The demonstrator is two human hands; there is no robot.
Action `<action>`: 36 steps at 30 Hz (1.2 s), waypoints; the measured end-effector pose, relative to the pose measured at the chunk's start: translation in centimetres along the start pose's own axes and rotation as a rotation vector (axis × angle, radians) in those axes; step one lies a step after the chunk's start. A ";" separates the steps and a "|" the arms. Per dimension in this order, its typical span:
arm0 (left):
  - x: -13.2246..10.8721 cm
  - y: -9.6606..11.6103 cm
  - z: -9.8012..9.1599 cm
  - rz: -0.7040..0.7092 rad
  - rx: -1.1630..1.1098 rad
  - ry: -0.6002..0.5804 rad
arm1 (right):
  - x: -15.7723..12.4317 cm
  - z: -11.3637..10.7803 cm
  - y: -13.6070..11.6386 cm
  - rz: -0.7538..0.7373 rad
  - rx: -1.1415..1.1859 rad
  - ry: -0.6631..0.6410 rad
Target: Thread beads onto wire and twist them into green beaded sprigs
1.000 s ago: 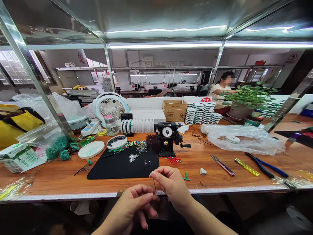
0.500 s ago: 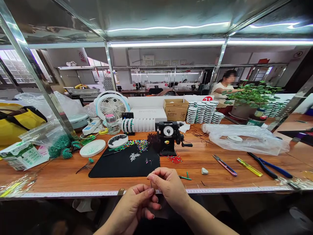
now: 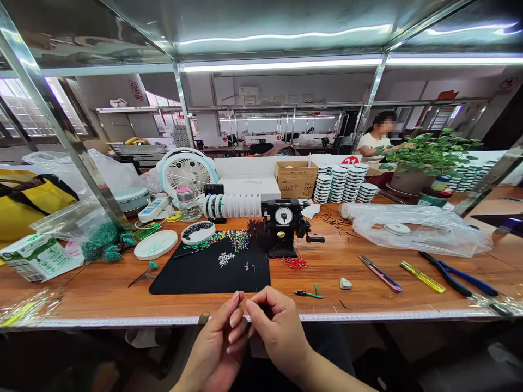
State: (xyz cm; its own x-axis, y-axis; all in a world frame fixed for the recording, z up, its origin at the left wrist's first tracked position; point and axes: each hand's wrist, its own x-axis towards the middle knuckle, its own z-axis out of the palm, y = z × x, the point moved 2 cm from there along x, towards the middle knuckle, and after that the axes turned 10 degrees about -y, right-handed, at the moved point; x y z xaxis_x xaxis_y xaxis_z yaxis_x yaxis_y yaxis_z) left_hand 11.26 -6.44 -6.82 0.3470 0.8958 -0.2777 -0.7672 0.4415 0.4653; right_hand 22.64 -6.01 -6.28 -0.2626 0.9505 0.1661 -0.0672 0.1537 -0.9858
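My left hand [image 3: 224, 338] is closed in a pinch above the table's front edge, thumb and fingertips pressed together and pointing up. Just to its right, my right hand [image 3: 280, 333] is also pinched, its fingertips almost meeting the left ones. Whatever lies between the fingers is too small to make out. Beyond the hands is a black mat [image 3: 204, 277] with multicoloured beads [image 3: 237, 239], a small pile of clear and white beads [image 3: 226, 258] and a few pins. A green cord piece with a dark end [image 3: 309, 294] lies right of my right hand.
Behind the mat stands a black hand-cranked winder [image 3: 283, 228] carrying white rings. At right are thread snips [image 3: 379, 273], a yellow tube [image 3: 423, 276] and pliers [image 3: 453, 275]. Round white lids [image 3: 156, 246] sit left. A metal post [image 3: 69, 130] rises at left. A person [image 3: 378, 139] sits behind.
My left hand has risen and turned, its fingertips now level with the right hand's. The thin dark strand seen between the hands earlier no longer shows. The view has shifted slightly.
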 end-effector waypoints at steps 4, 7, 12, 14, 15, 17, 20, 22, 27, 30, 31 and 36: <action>-0.1 -0.2 0.2 -0.039 -0.017 -0.004 | -0.5 0.2 0.0 -0.125 -0.210 0.083; -0.1 -0.2 0.3 -0.059 -0.030 -0.006 | -0.6 0.2 0.0 -0.173 -0.260 0.101; -0.3 -0.3 0.6 -0.056 -0.020 -0.004 | -0.5 0.2 -0.1 -0.181 -0.300 0.113; -0.3 -0.3 0.7 -0.063 -0.009 -0.006 | -0.4 0.2 -0.2 -0.183 -0.298 0.112; -0.2 -0.4 0.7 -0.067 -0.003 -0.009 | -0.4 0.2 -0.3 -0.186 -0.296 0.109; -0.2 -0.4 0.7 -0.071 0.009 -0.016 | -0.4 0.2 -0.4 -0.187 -0.288 0.108; -0.2 -0.5 0.7 -0.069 0.024 -0.017 | -0.5 0.2 -0.4 -0.179 -0.272 0.103; -0.3 -0.5 0.8 -0.063 0.040 -0.014 | -0.5 0.2 -0.4 -0.169 -0.270 0.103; -0.3 -0.7 0.9 0.000 0.164 -0.043 | -0.3 0.2 -0.3 -0.146 -0.209 0.074; 0.2 -0.7 0.8 0.062 0.308 -0.091 | 0.2 -0.2 0.1 -0.062 -0.077 0.029; 0.5 -0.6 0.8 0.083 0.347 -0.100 | 0.3 -0.4 0.3 -0.031 -0.028 0.009; 1.9 0.1 1.2 0.208 0.444 -0.057 | 0.7 -2.0 0.7 0.104 0.170 -0.061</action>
State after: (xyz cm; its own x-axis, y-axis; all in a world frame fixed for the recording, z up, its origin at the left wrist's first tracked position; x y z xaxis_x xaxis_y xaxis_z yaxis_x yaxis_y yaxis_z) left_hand 12.48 -4.60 -6.34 0.2495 0.9632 -0.1005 -0.5233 0.2214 0.8229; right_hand 24.37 -4.72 -6.87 -0.3342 0.9400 0.0694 -0.1963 0.0026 -0.9805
